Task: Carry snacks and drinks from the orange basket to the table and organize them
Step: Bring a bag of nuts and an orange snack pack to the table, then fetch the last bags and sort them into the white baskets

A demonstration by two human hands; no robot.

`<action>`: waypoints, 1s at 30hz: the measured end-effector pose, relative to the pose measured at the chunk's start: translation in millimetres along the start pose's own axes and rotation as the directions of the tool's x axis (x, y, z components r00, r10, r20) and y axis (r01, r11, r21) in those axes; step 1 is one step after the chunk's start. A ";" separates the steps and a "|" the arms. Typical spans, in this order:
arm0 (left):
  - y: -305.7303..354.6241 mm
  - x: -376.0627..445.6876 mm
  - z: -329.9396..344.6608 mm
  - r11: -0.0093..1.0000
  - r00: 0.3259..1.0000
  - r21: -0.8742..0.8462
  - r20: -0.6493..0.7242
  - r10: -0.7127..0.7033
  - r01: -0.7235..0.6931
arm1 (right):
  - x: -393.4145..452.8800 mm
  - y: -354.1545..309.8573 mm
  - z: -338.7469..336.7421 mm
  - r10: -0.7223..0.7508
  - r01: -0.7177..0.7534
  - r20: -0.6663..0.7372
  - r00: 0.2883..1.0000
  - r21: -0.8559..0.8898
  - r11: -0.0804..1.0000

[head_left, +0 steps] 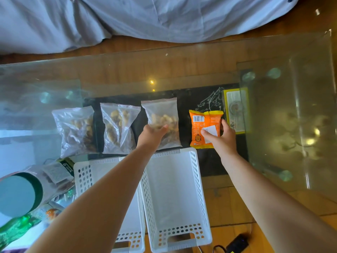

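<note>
Glass forms the table, and on it a row of snack packs runs across the middle of the frame. At the left of the row lies a clear zip bag of mixed nuts, just beside it a second zip bag with pale nuts, then a third zip bag, its nuts gathered at the near end. The left hand rests on that third bag, its fingers curled over the near edge. To the right, apart from the bags, an orange snack packet lies flat; the right hand pinches its right side between thumb and fingers. Below the row, in the lower middle, two white perforated baskets stand side by side, showing only bare bottoms. At the lower left, blurred packets lie heaped.
</note>
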State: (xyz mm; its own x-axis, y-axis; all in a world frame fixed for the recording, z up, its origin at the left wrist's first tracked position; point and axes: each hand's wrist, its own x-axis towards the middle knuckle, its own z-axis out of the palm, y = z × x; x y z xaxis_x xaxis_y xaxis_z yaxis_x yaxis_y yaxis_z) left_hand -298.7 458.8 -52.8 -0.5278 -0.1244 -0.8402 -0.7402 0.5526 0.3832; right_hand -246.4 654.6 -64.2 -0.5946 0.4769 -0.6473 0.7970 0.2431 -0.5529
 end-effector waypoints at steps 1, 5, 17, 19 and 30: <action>-0.4 -5.5 -3.2 1.000 1.000 -0.030 0.006 0.001 -0.001 | -4.1 -1.0 -3.2 0.007 -0.007 -0.001 1.000 -0.025 1.000; -1.9 -40.2 -20.3 0.991 0.997 -0.107 -0.016 0.074 -0.075 | -30.2 -12.2 -16.8 0.025 -0.024 0.014 1.000 -0.025 0.999; -119.2 -206.6 -80.7 0.861 0.998 -0.504 0.025 -0.059 0.063 | -210.9 -28.2 -5.6 0.048 -0.049 0.357 0.933 -0.007 0.999; -173.0 -238.0 -88.4 0.826 0.992 -0.554 0.015 -0.122 0.110 | -255.5 -21.1 13.2 0.031 -0.004 0.430 0.902 -0.065 0.998; -487.8 -452.7 -98.0 0.354 0.848 -0.934 -0.153 -0.508 0.044 | -476.7 30.7 110.2 0.034 0.269 0.678 0.734 -0.337 0.902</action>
State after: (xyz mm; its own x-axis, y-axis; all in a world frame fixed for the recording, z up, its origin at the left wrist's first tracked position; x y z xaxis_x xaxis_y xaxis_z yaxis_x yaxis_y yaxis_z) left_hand 260.5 164.8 178.3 -0.1351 -0.5120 -0.8483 -0.6744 -0.5797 0.4573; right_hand 49.8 341.6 169.5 -0.4816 -0.2141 -0.8498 0.5946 0.6325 -0.4963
